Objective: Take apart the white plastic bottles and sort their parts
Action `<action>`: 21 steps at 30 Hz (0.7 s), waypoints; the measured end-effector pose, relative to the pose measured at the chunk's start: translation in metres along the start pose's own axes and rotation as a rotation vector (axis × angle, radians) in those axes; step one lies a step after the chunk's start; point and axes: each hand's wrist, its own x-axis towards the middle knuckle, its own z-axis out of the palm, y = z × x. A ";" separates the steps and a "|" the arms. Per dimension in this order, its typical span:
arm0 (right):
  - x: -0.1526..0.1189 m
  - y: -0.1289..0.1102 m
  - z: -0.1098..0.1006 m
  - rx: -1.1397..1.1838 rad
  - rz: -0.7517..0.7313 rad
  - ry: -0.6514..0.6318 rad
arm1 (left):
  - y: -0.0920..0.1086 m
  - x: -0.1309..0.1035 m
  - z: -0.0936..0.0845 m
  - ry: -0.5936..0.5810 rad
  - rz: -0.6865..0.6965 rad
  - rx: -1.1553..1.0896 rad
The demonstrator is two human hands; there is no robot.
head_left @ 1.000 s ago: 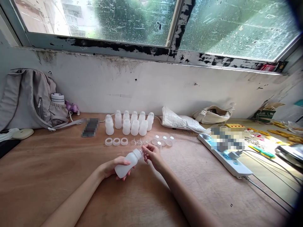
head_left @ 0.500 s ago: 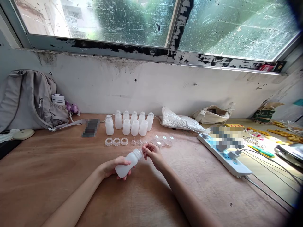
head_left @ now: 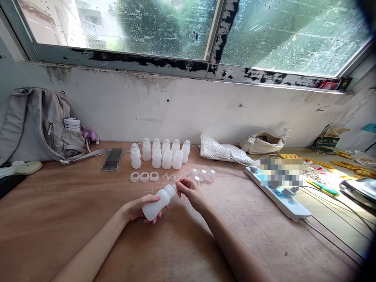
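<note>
Lit by daylight through the window [head_left: 188,29] beyond and above the hands [head_left: 190,190], bleached white to their upper left. Fairly bright on the surface [head_left: 73,188] around them, softly shadowed beneath; glaring far to their right. Reasonably sharp near them, hazy past the glass. Pixelated over the dark slab [head_left: 113,159] to their left and partly over the power strip [head_left: 277,194] to their right. Stretched toward the edges, blackened at both far-right corners.

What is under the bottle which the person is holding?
Fingertips of the left hand show beneath the bottle, with the brown tabletop around them. Their remaining length and the tabletop directly below are covered.
</note>
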 end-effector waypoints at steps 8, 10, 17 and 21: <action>0.001 -0.001 -0.005 0.093 -0.024 0.033 | 0.002 -0.001 -0.013 0.043 -0.066 -0.035; 0.002 0.000 -0.008 0.097 -0.043 0.077 | 0.004 -0.002 -0.012 0.063 -0.031 -0.053; 0.002 0.006 -0.009 -0.283 -0.088 0.141 | 0.000 0.008 -0.008 0.503 0.510 0.242; 0.000 0.006 -0.005 -0.652 -0.237 0.169 | -0.010 0.018 -0.017 0.716 0.607 0.600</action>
